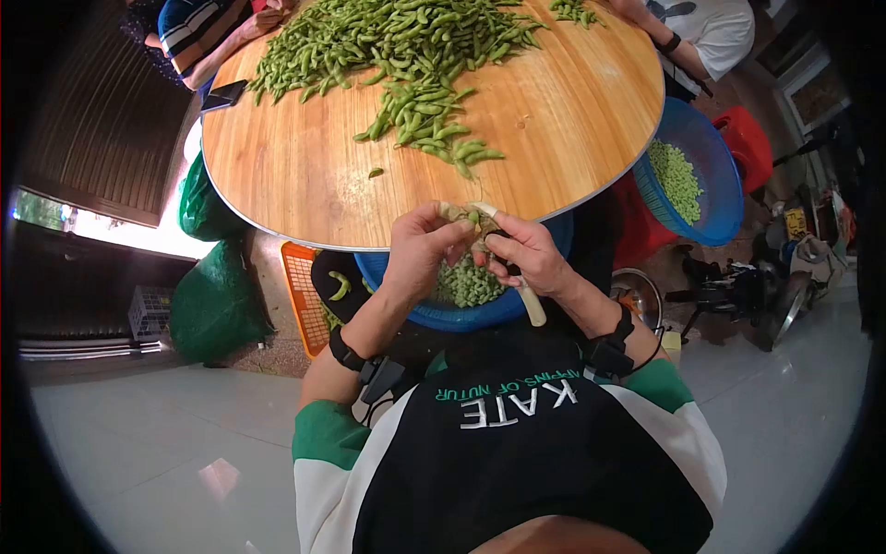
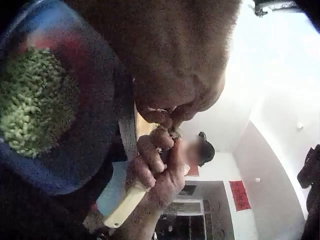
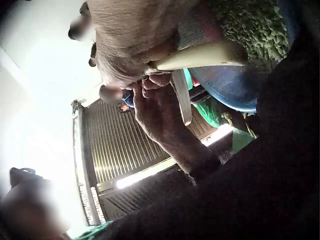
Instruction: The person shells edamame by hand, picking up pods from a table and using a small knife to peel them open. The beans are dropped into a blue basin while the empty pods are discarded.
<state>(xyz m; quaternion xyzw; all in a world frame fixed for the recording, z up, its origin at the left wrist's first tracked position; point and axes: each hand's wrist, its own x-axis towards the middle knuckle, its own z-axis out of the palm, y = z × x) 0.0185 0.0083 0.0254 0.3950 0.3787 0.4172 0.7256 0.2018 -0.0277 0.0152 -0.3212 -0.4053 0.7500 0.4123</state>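
Observation:
Over the blue basin [image 1: 429, 319] my two hands meet at the table's near edge. My left hand [image 1: 420, 254] pinches a green soybean pod [image 1: 474, 218] between thumb and fingers. My right hand [image 1: 535, 257] also reaches the pod with its thumb and fingertips. Its lower fingers curl round a cream handle [image 1: 532, 307], which sticks out below the palm and shows a hole near its end in the left wrist view; the tool's working end is hidden. Pale coverings show on fingertips of both hands. Shelled green beans [image 1: 472, 286] lie in the basin underneath.
A large heap of soybean pods [image 1: 397, 37] covers the far part of the round wooden table [image 1: 295, 175]. A second blue basin [image 1: 720, 189] with beans stands at right. An orange crate [image 1: 303, 277] and green sacks [image 1: 217, 309] are at left. Other people sit across.

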